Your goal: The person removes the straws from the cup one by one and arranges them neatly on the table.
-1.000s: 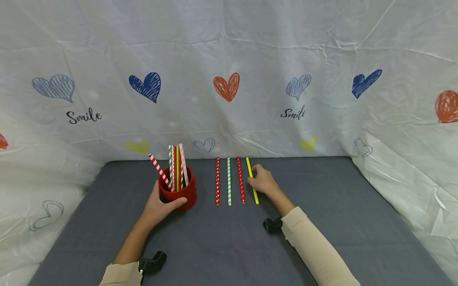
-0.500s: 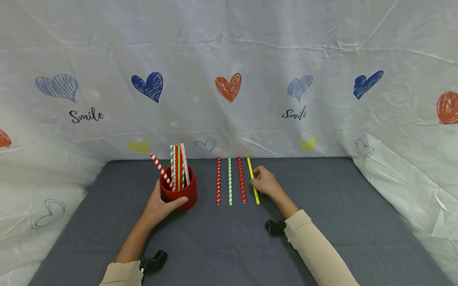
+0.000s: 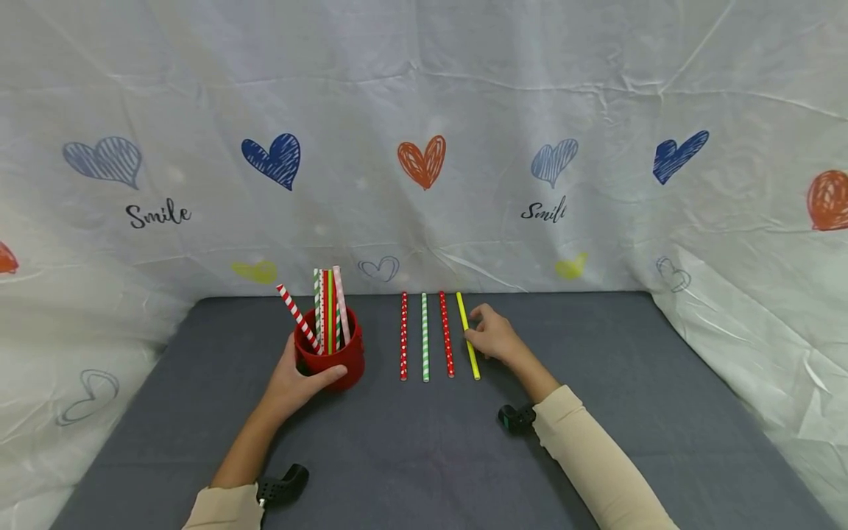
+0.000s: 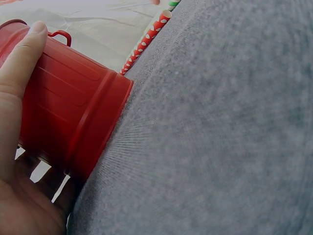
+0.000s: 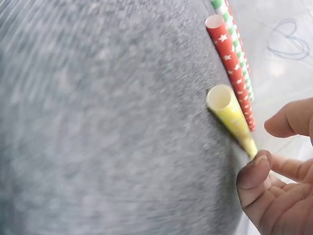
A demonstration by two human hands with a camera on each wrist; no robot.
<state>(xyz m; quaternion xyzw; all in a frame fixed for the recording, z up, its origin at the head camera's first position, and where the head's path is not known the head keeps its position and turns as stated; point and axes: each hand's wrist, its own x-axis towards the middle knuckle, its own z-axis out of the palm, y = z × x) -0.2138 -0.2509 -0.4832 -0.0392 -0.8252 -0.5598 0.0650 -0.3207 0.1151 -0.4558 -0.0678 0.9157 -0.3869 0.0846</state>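
Only the right wrist view shows that the yellow straw point(image 5: 233, 117) is a hollow tube with pale marks. The right hand point(image 5: 283, 203) has its thumb tip at the straw, with the pointer finger apart. The left wrist view shows a loop handle on the red bucket point(image 4: 73, 103); the left hand point(image 3: 294, 379) holds the bucket, thumb and fingers around it. The yellow straw lies right of three more straws point(image 3: 425, 338).

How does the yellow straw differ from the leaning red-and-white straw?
The yellow straw is yellow with pale marks; the red-and-white straw has slanting stripes. The yellow straw lies on the gray cloth; the red-and-white straw leans inside the red bucket, which the left hand holds. Both are straight and slender.
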